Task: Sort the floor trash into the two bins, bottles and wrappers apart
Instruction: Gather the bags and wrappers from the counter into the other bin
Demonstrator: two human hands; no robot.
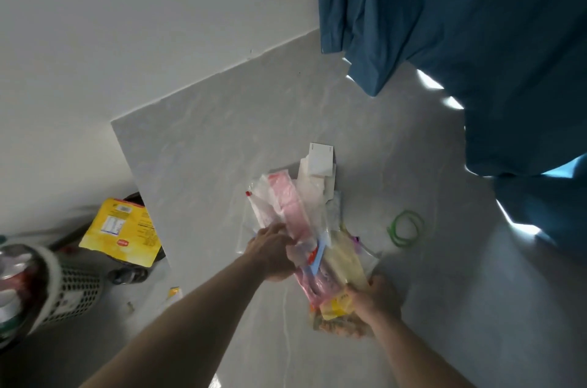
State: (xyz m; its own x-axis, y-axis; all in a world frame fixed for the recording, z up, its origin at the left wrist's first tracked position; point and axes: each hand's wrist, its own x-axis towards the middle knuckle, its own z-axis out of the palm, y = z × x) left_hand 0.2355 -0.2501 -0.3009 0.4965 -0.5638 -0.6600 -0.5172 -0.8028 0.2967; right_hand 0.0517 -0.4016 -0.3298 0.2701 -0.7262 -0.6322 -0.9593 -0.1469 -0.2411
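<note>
A bundle of wrappers (293, 213), pink, clear, white and pale yellow, is held over the grey floor at the centre. My left hand (273, 249) grips the bundle near its middle. My right hand (378, 297) holds its lower end, where a yellow wrapper (336, 303) and a printed packet show. A white perforated bin (68, 292) stands at the left edge with bottles (16, 276) inside. Behind it a dark bin (135, 197) carries a large yellow wrapper (122, 233). A dark bottle (128, 275) lies on the floor between the bins.
A green ring (406, 229) lies on the floor right of the bundle. A small yellow scrap (174, 292) lies near the white bin. A blue curtain (476, 38) hangs at the top right. The white wall (127, 22) fills the top left.
</note>
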